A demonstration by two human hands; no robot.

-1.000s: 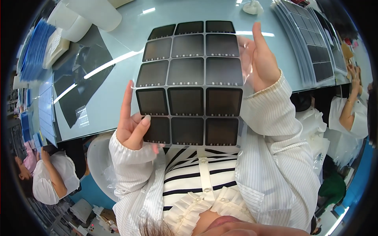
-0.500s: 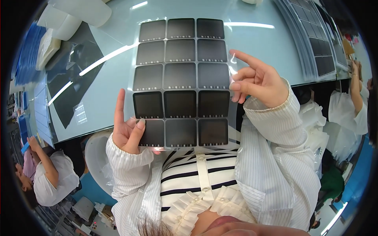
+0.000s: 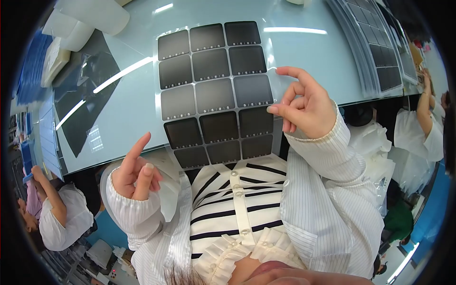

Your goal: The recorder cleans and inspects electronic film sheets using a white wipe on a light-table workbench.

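Note:
In front of me is a thin, clear-edged sheet (image 3: 215, 94) bearing several rows of dark, glossy rounded rectangles in three columns, each with small white marks along its lower edge. It lies partly over the glass-topped table, and its near rows reach past the edge toward my striped top. My right hand (image 3: 308, 104) pinches the sheet's right edge, thumb on top and the other fingers curled. Left of the sheet's near corner, my left hand (image 3: 137, 173) is in the air, index finger stretched out and thumb apart, holding nothing.
A dark film piece (image 3: 88, 102) lies on the table (image 3: 299, 59) at left. White tubs (image 3: 102, 16) stand at the far left. Stacked similar sheets (image 3: 365, 52) are at the right. A white bin (image 3: 168, 202) is below my left side. Other people work at both sides.
My left hand has let go of the sheet's near left corner and moved down and left. The sheet has tilted and shifted slightly left, with my right hand still at its edge.

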